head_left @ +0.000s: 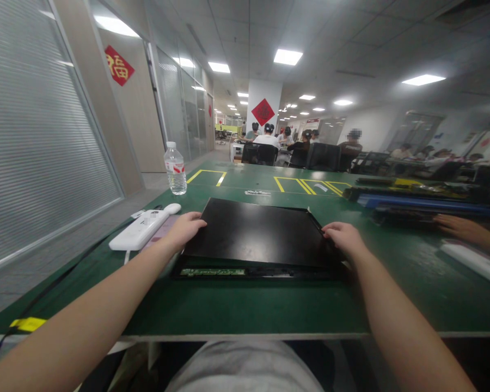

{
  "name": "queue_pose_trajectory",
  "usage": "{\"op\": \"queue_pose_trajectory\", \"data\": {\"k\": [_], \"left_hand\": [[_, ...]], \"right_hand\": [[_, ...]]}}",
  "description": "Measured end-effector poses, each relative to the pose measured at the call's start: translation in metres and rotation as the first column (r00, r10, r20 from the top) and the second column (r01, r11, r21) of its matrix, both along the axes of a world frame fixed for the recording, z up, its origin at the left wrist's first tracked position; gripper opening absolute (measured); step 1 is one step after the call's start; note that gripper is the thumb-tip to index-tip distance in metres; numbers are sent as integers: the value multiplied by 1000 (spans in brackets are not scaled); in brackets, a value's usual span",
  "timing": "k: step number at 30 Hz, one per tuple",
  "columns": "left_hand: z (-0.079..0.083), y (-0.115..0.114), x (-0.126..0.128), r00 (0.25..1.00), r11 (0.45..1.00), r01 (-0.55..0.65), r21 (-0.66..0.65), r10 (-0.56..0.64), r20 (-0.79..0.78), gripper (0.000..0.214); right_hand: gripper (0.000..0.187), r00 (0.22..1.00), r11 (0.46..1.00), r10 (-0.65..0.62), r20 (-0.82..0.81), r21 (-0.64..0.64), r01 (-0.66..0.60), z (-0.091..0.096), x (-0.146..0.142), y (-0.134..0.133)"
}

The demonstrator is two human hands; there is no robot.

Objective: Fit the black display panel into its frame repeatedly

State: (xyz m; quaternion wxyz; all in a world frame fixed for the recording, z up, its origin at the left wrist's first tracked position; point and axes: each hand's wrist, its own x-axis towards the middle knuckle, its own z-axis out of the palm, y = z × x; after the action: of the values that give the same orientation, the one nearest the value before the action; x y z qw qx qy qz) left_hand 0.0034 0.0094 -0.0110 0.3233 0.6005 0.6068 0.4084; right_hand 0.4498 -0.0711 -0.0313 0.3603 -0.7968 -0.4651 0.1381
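A dark, flat screen panel sits skewed over a black frame in front of me. Along the near side of the frame, a strip of green circuit board is exposed. My left hand is closed on the panel's left edge, thumb and fingers at its upper left side. On the right side, my right hand pinches the edge where panel and frame meet. Which of the two layers its fingertips grip is hard to tell. The panel's left side appears lifted off the frame.
Left of the panel lie a white power strip and a water bottle. The green table carries yellow tape outlines. At right, a co-worker's hand is near dark and blue parts and a white bar.
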Motion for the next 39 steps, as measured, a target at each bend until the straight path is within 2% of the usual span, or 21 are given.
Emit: {"op": "queue_pose_trajectory", "data": {"k": [3, 6, 10, 19, 29, 35, 39], "left_hand": [[-3, 3, -3, 990, 996, 82, 31, -78, -115, 14], [-6, 6, -5, 953, 990, 110, 84, -81, -293, 11], [-7, 7, -5, 886, 983, 133, 127, -60, -460, 18], [-8, 4, -4, 892, 990, 134, 44, -102, -441, 14], [-9, 6, -4, 868, 990, 135, 32, -102, -486, 12], [-5, -2, -3, 816, 968, 248, 30, -192, -545, 62], [3, -14, -5, 663, 887, 460, 30, -321, -677, 68]], "right_hand": [[22, 1000, 1000, 2, -23, -1, -2, 0, 1, 0], [22, 1000, 1000, 7, -30, -3, -8, 0, 0, 0], [21, 999, 1000, 3, -52, 8, -2, 0, 1, 1], [30, 995, 1000, -13, -95, -1, 13, 4, -3, 0], [24, 997, 1000, -7, -76, 1, 7, 5, -3, -1], [19, 1000, 1000, 21, 8, -17, -21, 2, -1, 0], [19, 999, 999, 18, 41, -29, -17, 3, -3, 0]]}}
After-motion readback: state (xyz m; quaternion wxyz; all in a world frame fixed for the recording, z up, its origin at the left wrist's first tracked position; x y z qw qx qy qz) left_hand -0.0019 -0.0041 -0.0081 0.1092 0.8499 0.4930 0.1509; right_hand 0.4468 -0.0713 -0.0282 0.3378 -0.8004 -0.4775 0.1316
